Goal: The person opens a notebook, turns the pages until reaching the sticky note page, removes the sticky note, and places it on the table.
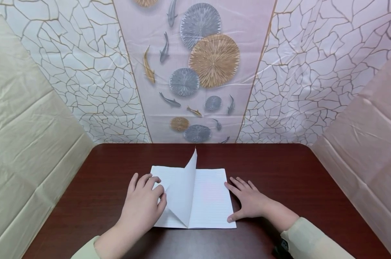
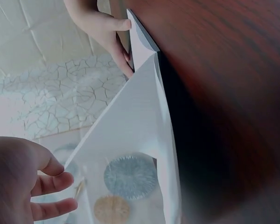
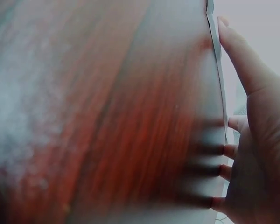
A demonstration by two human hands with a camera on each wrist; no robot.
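Note:
An open notebook (image 1: 211,201) with ruled pages lies on the dark red-brown table. One page (image 1: 182,190) stands lifted and bent over its left half, its upper tip pointing up near the middle. My left hand (image 1: 142,205) is above the notebook's left side, thumb and index finger pinching the lifted page's corner, the other fingers loosely spread. In the left wrist view the page (image 2: 126,116) stretches from those fingertips down to the spine. My right hand (image 1: 252,199) rests at the notebook's right edge with fingers spread, thumb on the lower right corner and index fingertip touching the side.
The dark wooden table (image 1: 118,158) surrounds the notebook. A patterned cloth backdrop (image 1: 215,61) rises behind the far edge, and plain beige cloth walls (image 1: 27,144) stand on both sides. Something small and black (image 1: 281,248) shows at the right sleeve.

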